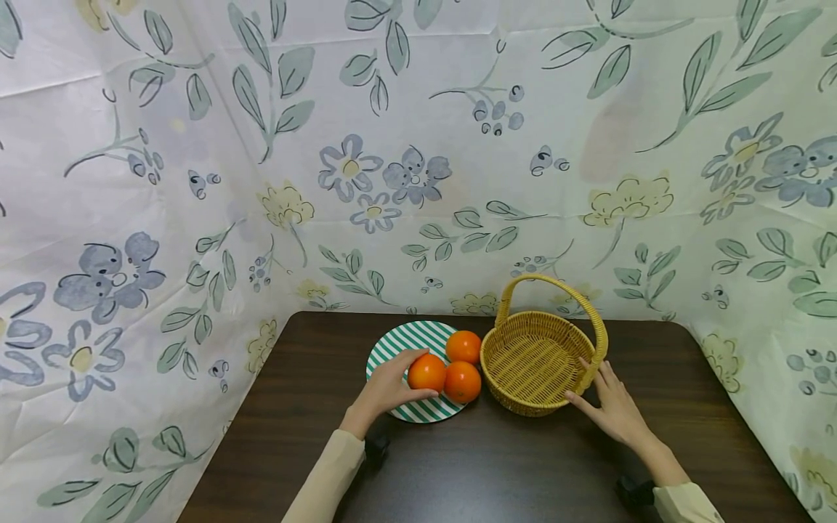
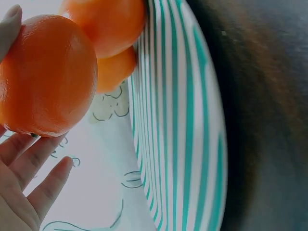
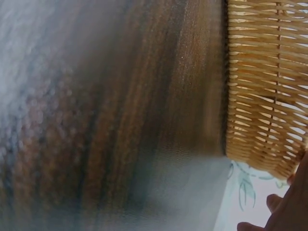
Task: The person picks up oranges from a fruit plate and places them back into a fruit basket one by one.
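The held orange [image 1: 426,373] is in the left hand [image 1: 392,381], over the striped plate [image 1: 389,356]. The left thumb and fingers go round it, so this hand is grasping it. In the left wrist view a gap shows between this orange and the plate, so it looks lifted up a little. It is round like a ball, so it has no long side to turn.

Just to its right are two more oranges. The back orange [image 1: 463,347] and the front orange [image 1: 462,383] are both at the right side of the plate. No fingers are on them.

Next comes the yellow basket [image 1: 523,408], upright on the dark counter [image 1: 458,472], with its tall handle [image 1: 599,334] standing up over it. No fruit shows inside.

At the far right is the right hand [image 1: 615,414]. Its fingers are spread out and touch the right side of the basket, by the foot of the handle. They look loose, not clenched, and they hold no fruit.

What matters most, I think, is this: the basket's opening is to the right of the held orange, past the other two. The left hand is nearer to all the fruit; the right hand is nearer to the basket.
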The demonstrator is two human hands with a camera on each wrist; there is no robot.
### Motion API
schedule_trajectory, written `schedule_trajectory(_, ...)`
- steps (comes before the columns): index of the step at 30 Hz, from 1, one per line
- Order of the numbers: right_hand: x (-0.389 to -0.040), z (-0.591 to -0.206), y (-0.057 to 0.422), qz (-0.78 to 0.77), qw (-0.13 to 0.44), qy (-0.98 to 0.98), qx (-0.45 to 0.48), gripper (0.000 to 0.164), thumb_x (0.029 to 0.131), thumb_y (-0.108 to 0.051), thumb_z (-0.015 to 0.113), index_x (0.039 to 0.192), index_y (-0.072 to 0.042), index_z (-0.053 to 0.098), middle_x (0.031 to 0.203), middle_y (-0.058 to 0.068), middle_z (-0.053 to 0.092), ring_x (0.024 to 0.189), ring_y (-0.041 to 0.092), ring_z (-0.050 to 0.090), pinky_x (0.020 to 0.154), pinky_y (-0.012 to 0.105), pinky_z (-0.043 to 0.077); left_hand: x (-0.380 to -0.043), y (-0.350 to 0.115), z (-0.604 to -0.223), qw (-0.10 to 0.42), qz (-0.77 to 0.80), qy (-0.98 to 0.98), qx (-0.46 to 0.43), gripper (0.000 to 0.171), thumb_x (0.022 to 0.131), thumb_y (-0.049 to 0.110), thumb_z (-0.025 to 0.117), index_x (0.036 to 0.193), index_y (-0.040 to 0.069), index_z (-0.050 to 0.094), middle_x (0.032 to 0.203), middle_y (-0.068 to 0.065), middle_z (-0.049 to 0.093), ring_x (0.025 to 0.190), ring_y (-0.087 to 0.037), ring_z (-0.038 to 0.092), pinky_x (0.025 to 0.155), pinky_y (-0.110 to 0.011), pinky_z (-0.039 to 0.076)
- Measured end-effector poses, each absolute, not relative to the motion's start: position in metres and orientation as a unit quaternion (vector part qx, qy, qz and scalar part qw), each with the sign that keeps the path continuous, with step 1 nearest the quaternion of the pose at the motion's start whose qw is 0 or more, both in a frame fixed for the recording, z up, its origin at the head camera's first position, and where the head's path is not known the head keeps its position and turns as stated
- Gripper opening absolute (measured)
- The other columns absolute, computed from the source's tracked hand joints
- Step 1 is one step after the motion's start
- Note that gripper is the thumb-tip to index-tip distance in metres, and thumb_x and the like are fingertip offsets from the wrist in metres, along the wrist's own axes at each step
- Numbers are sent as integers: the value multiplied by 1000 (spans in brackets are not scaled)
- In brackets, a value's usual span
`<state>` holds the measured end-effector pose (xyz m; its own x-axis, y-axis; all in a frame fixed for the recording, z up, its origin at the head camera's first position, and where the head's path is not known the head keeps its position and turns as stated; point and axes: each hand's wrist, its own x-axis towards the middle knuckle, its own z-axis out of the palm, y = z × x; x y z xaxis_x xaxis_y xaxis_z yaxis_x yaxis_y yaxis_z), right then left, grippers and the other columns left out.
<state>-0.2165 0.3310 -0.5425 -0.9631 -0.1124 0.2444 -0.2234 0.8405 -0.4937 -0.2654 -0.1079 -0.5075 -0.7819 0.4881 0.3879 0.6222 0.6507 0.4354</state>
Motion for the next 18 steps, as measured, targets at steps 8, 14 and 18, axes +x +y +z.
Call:
schedule_trajectory(8,-216,-543,331,274,102,-952,88,77,87,-45,60,147,-11,25,154,17,7,138,46,3,91,76,16,-269,-106,-503,122,-290,-900,-303,79,69,63,69,133,22,49,127,6,55,106,-11,57,86,-32,51)
schedule_trajectory(14,-217,-543,331,276,101,-952,89,77,88,-45,59,148,-15,23,154,17,6,138,46,3,91,76,16,-273,-103,-497,129,-292,-898,-302,78,69,64,68,133,23,49,128,6,55,105,-12,58,85,-33,51)
schedule_trajectory(18,-216,-544,331,278,102,-951,88,76,87,-44,60,148,-15,23,154,17,7,139,45,3,92,76,16,-276,-100,-491,126,-290,-900,-299,80,69,69,64,134,23,49,130,6,54,109,-13,56,88,-34,50)
